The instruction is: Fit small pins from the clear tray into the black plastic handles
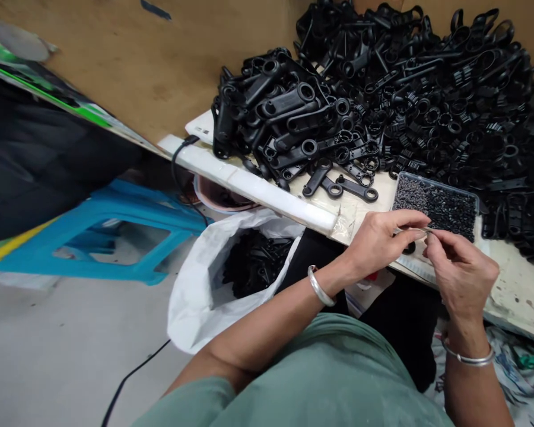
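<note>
Pinching a small thin piece (417,229) with fingertips drawn together, left hand (376,240) and right hand (463,264) meet at the near side of the parts box (477,216).

Clear box (440,184) beside black parts (409,101)

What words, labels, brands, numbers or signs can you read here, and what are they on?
None can be read.
Marks on the white flat item beside the black parts: too small.
Coloured patches on the crumpled plastic at lower right: too blurred to tell whether they are print.
</note>
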A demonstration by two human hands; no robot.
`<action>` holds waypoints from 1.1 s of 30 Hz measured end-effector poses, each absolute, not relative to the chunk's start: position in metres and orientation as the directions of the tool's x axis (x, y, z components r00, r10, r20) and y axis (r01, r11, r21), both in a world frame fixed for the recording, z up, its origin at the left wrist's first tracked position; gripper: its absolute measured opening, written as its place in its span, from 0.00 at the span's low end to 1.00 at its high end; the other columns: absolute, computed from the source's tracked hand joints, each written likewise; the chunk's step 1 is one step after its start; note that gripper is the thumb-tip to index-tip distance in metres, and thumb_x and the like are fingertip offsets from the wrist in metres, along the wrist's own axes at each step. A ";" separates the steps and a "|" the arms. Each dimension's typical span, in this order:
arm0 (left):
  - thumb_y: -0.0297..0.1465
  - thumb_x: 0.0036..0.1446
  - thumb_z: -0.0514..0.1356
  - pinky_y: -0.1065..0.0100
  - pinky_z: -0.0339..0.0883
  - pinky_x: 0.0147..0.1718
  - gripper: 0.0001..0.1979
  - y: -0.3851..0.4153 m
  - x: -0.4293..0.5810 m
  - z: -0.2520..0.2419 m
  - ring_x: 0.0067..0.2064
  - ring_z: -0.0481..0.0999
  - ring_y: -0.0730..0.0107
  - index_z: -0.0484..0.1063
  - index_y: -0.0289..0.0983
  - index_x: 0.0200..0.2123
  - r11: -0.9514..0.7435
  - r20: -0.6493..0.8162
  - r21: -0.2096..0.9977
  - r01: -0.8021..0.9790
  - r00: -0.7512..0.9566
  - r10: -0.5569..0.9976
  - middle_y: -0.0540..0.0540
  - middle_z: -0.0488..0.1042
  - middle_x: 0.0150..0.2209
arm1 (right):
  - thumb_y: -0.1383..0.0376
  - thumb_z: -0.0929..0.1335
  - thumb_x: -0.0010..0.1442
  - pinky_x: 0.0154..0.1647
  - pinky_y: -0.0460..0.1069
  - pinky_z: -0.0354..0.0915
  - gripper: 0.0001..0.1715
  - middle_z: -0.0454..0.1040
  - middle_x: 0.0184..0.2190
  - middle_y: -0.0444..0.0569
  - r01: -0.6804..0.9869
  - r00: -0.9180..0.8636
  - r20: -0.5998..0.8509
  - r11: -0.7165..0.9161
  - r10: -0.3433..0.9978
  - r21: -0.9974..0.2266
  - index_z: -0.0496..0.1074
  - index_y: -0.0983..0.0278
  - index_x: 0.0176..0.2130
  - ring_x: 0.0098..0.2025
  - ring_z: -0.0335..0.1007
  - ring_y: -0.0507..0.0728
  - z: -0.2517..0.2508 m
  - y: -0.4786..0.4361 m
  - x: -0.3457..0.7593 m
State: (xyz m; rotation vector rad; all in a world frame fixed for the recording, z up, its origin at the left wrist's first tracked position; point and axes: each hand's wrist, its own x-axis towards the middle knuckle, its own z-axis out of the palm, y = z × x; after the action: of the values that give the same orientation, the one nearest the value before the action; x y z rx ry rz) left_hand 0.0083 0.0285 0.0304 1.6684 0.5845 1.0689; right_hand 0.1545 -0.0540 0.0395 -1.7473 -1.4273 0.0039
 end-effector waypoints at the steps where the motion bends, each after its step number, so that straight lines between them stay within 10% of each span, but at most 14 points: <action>1: 0.24 0.61 0.63 0.64 0.72 0.52 0.09 0.030 0.002 0.032 0.49 0.80 0.65 0.78 0.34 0.44 -0.468 0.426 0.883 -0.046 0.499 0.755 0.43 0.82 0.46 | 0.61 0.70 0.62 0.41 0.52 0.73 0.08 0.81 0.33 0.47 0.800 0.346 0.479 0.014 0.807 -0.600 0.81 0.59 0.39 0.33 0.78 0.56 0.039 -0.056 0.157; 7: 0.23 0.60 0.63 0.59 0.69 0.52 0.08 0.032 -0.023 0.021 0.53 0.77 0.58 0.75 0.35 0.43 -0.771 0.409 0.546 0.328 0.699 0.587 0.41 0.80 0.47 | 0.62 0.70 0.62 0.36 0.50 0.72 0.07 0.81 0.30 0.44 0.860 0.238 0.464 0.036 0.853 -0.508 0.80 0.58 0.34 0.30 0.77 0.55 0.037 -0.065 0.170; 33: 0.27 0.66 0.59 0.65 0.69 0.41 0.05 0.006 -0.016 -0.007 0.39 0.77 0.65 0.74 0.33 0.42 -0.778 0.534 0.554 0.295 0.591 0.605 0.46 0.79 0.36 | 0.67 0.65 0.67 0.26 0.49 0.56 0.10 0.79 0.30 0.51 0.972 -0.191 0.354 0.128 0.915 0.195 0.74 0.67 0.35 0.26 0.73 0.55 0.045 -0.071 0.138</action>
State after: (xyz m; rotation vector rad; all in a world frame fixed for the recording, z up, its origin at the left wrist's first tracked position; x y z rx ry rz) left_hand -0.0159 0.0059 -0.0066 2.4126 0.7218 1.0303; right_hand 0.1379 -0.0710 0.0452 -1.8957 -2.2430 -0.5791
